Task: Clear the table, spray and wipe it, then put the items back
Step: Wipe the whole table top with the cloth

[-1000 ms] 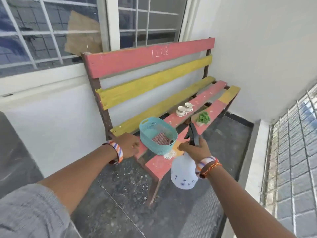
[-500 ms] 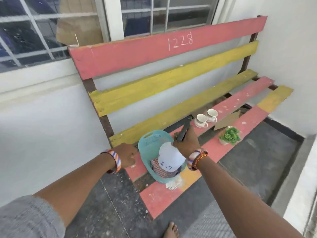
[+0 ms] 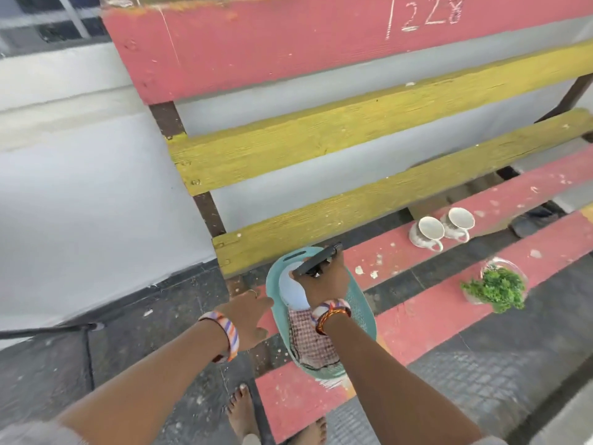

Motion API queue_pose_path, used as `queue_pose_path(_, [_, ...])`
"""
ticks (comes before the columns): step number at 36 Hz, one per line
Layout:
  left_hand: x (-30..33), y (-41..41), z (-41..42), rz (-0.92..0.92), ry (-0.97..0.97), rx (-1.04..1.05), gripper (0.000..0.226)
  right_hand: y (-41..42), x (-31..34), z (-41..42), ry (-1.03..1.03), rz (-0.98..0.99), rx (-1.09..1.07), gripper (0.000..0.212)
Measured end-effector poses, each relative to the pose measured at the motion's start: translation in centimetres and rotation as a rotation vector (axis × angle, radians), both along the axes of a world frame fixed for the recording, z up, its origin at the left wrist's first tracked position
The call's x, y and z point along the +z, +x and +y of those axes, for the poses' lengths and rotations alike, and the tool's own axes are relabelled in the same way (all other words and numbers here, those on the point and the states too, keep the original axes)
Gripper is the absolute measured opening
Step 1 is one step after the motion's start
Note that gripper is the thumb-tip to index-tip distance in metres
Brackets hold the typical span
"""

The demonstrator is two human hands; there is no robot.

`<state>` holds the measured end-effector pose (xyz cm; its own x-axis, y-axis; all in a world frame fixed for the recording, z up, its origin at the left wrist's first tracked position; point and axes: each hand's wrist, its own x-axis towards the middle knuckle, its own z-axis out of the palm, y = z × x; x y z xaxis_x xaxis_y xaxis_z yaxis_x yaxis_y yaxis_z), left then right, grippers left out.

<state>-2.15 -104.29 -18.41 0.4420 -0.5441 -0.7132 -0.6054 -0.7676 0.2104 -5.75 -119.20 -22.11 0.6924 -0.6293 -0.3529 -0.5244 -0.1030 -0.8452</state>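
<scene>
Where basket (image 3: 362, 319) sits, spray bottle (image 3: 290, 292) nozzle-up-right.

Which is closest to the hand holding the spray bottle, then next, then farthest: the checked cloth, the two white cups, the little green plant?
From the right hand:
1. Checked cloth, in the basket just below it.
2. White cups, up the seat to its right.
3. Green plant, farthest right.

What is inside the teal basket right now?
The teal basket holds a checked cloth and the spray bottle, gripped by the right hand. Anything beneath them is hidden.
</scene>
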Motion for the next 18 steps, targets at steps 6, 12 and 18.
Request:
queue_pose_path(6, [-1.5, 1.5, -0.6, 0.008, 0.027, -0.113, 0.058, 0.7, -0.6, -0.3, 0.029, -0.007, 0.004, 0.071])
queue_pose_path(12, [-2.0, 2.9, -0.5, 0.035, -0.011, -0.174, 0.053, -1.8, -2.2, -0.6, 0.004, 0.157, 0.005, 0.076])
queue_pose_path(18, [-2.1, 3.5, -0.7, 0.031, -0.032, -0.227, 0.048, -3.5, -5.0, -0.1, -0.143, 0.662, 0.388, 0.102])
